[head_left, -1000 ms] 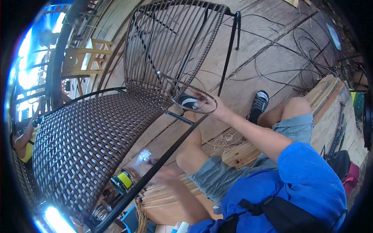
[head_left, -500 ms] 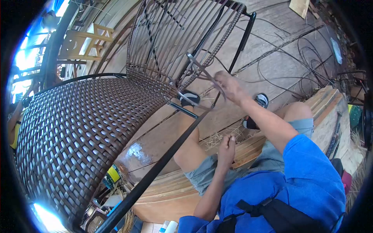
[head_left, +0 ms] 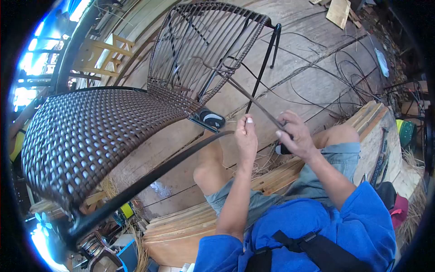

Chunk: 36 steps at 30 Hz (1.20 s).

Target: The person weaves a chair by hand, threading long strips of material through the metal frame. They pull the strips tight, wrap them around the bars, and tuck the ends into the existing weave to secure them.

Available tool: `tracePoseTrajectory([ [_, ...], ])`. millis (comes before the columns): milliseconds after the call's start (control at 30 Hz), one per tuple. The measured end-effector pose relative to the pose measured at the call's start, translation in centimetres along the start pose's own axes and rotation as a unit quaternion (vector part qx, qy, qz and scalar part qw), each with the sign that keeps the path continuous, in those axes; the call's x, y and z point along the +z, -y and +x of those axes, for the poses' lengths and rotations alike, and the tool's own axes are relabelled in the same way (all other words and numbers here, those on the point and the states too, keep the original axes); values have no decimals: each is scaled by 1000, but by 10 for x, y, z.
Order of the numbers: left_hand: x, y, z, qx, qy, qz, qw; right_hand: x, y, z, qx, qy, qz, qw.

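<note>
A brown woven chair (head_left: 104, 131) on a black metal frame tilts across the left and middle of the view. Its near part is tightly woven, while its far part has long parallel strands with gaps. From the chair's side edge a flat brown weaving strand (head_left: 253, 102) stretches to my right hand (head_left: 294, 133), whose fingers are closed around it. My left hand (head_left: 247, 138) is closed with the thumb up, in front of the black frame tube (head_left: 181, 156); what lies inside its fingers is hidden. Another loose strand (head_left: 201, 61) curls over the chair's open side.
Long brown strands (head_left: 349, 86) lie coiled on the wooden floor at the right. Stacked planks (head_left: 195, 231) are under my legs. A wooden stool-like piece (head_left: 106, 54) stands at the back left. A blue box (head_left: 129, 254) and clutter sit at the lower left.
My right hand has moved down and toward me, drawing the strand out straight. My left hand has risen from my lap to the chair frame. The chair has shifted slightly in view.
</note>
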<state>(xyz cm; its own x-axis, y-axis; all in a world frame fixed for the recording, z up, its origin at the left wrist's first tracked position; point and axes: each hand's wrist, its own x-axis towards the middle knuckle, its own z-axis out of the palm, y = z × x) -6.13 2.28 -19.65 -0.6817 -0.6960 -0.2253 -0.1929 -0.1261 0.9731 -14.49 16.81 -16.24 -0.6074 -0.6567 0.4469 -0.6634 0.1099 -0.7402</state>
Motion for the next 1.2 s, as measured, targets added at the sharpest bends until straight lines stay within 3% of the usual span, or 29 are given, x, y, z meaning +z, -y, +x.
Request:
tracePoseTrajectory([
  [100,0,-15,4,20,-1,-41,999,-6,30,21,-70,56,60,994],
  [133,0,-22,5,28,6,-55,998,3,17,15,-92,132,62,985],
  [233,4,-40,12,-62,-23,-70,995,29,-4,-10,-83,184,-27,979],
  [267,2,-33,15,-39,-20,-85,995,35,-15,-16,-52,202,-51,977],
  [367,-1,-40,11,-79,-34,-268,960,37,-37,-15,-14,228,-44,973],
  [500,-8,-30,2,-60,-46,-242,967,52,-42,-15,121,212,65,967],
  [533,-8,-29,-5,-59,-56,-244,966,58,-44,-11,211,207,155,943],
  [633,-8,-21,-17,-44,-82,-216,972,72,-53,5,239,136,282,919],
  [733,-12,-5,-26,-46,-78,-178,980,89,-64,38,289,112,272,911],
  [800,-12,-5,-33,-34,-82,-79,993,104,-74,66,281,67,321,902],
  [867,-6,-17,-41,-1,-98,98,990,123,-78,100,237,33,212,948],
  [967,-8,-11,-46,51,-69,122,989,146,-80,135,188,2,203,961],
  [1067,-7,-13,-51,-39,-52,-14,998,177,-86,151,130,-31,93,987],
  [1167,-9,-4,-54,-55,-58,2,997,200,-102,146,114,49,-3,992],
  [1200,-10,-3,-55,-59,-62,8,996,182,-90,141,186,84,73,976],
])
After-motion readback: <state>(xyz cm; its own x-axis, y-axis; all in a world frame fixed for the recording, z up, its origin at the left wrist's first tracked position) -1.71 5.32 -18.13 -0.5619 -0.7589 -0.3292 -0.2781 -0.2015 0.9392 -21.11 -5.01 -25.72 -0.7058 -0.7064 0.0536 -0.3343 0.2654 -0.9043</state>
